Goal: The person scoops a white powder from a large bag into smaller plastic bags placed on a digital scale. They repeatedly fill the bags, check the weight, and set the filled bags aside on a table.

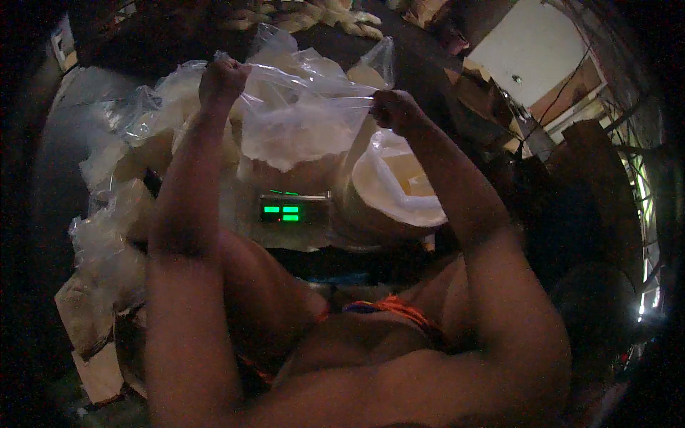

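Note:
My left hand (223,80) is closed in a fist on one side of the mouth of a clear plastic bag (307,115). My right hand (395,108) grips the opposite side, and the film is stretched taut between both fists. Something pale fills the lower part of the bag, too blurred to name. The bag stands just behind a digital scale (297,224) with green lit displays; whether it rests on the scale's platform I cannot tell. Under my right forearm is a round, pale-lined container (369,187) with light yellowish contents.
Several filled clear plastic bags (144,123) line the left side, with brown cardboard-like pieces (88,310) below them. Pale, lumpy objects (321,16) lie at the far edge. A white panel (530,53) and a dark cable (562,96) are at upper right. The surroundings are dim.

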A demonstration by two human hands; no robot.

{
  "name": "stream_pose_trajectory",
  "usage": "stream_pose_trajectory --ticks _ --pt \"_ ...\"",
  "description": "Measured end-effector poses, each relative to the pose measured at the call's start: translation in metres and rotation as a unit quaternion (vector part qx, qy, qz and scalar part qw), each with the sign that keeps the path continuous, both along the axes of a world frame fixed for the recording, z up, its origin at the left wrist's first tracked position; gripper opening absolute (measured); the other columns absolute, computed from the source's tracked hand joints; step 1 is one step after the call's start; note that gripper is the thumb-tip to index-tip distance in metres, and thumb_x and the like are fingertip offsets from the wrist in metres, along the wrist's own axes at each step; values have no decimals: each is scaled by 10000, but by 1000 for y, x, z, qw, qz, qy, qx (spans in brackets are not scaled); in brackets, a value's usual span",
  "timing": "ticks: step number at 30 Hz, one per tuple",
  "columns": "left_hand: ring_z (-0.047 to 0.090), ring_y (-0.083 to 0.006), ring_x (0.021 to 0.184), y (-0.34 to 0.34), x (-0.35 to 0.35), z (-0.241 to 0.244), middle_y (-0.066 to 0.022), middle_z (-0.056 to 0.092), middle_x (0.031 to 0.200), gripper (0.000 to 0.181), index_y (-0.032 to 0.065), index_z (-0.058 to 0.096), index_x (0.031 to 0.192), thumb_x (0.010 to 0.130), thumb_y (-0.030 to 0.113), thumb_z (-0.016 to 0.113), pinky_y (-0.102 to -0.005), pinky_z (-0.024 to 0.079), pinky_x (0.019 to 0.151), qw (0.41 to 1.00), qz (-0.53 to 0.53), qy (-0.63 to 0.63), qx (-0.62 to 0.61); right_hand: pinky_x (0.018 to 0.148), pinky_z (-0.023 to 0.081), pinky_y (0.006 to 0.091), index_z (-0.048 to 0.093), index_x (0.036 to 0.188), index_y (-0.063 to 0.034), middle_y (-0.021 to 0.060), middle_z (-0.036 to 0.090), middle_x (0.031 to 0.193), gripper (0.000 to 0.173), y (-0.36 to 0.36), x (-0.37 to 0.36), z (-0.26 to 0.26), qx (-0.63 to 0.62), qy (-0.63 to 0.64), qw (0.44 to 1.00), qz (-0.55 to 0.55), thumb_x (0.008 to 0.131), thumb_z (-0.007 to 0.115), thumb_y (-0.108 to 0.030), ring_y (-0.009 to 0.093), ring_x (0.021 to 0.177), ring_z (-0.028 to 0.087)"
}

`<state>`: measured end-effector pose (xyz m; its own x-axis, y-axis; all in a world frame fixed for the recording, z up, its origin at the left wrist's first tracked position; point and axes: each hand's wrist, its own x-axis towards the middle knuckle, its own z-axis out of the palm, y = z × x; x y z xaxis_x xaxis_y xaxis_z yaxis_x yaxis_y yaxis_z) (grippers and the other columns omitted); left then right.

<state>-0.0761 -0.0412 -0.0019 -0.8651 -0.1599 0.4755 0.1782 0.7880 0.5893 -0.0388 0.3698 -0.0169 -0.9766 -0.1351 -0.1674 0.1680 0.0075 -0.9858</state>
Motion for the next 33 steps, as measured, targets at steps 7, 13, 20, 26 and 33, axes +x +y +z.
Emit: stream_pose_trajectory --ticks 7,13,20,26,33 --pt "669 -354 963 27 49 -18 -167 702 990 300 64 724 921 729 276 632 -454 524 840 965 -55 -213 -142 553 488 350 632 743 -47 53 610 689 219 48 -41 -18 564 170 781 207 821 666 -249 171 598 601" --pt "663 -336 997 40 61 -51 -157 676 1098 363 94 700 1037 748 311 664 -444 536 829 927 -41 -246 -279 830 513 438 694 976 -76 176 681 1006 369 -31 28 -16 673 175 708 126 838 646 -415 339 909 653" --pt "657 -322 973 126 137 -3 -137 687 1051 480 121 694 1050 790 523 668 -445 514 863 901 -303 -69 -304 983 438 416 594 1216 -60 175 621 1190 500 88 160 58 588 289 747 112 857 673 -399 359 1136 552" --pt "611 -310 1052 250 245 -89 -189 628 1148 599 10 540 1219 898 513 596 -448 481 894 506 -715 -445 -190 886 489 385 626 1209 -76 123 664 1128 469 238 299 13 278 -78 950 -116 901 615 -430 264 985 628" --pt "625 -304 1015 339 350 -229 -175 630 1165 559 32 539 1253 879 438 632 -431 495 871 316 -730 -588 -146 880 484 380 636 1169 -67 120 667 1106 439 273 472 -116 27 -244 906 -346 908 597 -418 258 972 627"
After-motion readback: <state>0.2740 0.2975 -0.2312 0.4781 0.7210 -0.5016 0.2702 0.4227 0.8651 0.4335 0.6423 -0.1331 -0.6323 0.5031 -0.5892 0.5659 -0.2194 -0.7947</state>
